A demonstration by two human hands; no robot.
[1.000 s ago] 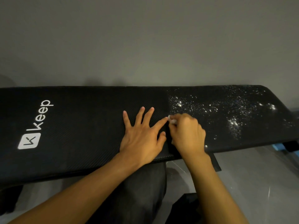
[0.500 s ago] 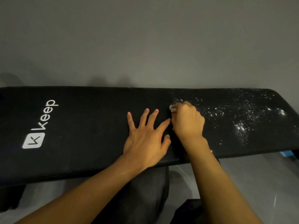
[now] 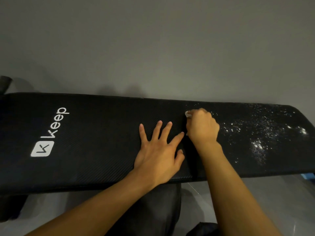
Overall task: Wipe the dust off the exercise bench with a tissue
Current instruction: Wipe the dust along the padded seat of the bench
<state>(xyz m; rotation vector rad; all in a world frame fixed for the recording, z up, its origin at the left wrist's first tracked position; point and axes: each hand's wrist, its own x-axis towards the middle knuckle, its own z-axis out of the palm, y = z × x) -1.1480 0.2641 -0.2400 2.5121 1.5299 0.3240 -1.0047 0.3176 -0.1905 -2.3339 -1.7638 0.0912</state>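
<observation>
The black exercise bench (image 3: 85,150) lies with its long axis running left to right across the middle of the frame. Its far edge runs along the grey wall (image 3: 153,48) and its rounded end is at the right edge. The left hand (image 3: 158,150) lies flat on the pad at centre, fingers (image 3: 164,132) spread apart and pointing toward the wall. Just right of it, the right hand (image 3: 202,128) is curled round a white tissue (image 3: 188,114), which peeks out at the fist's upper left, near the far edge. White dust (image 3: 255,133) speckles the pad from the fist to the right end. The stretch left toward the white Keep logo (image 3: 51,132) is plain black. Grey floor (image 3: 272,193) shows below the near edge.
</observation>
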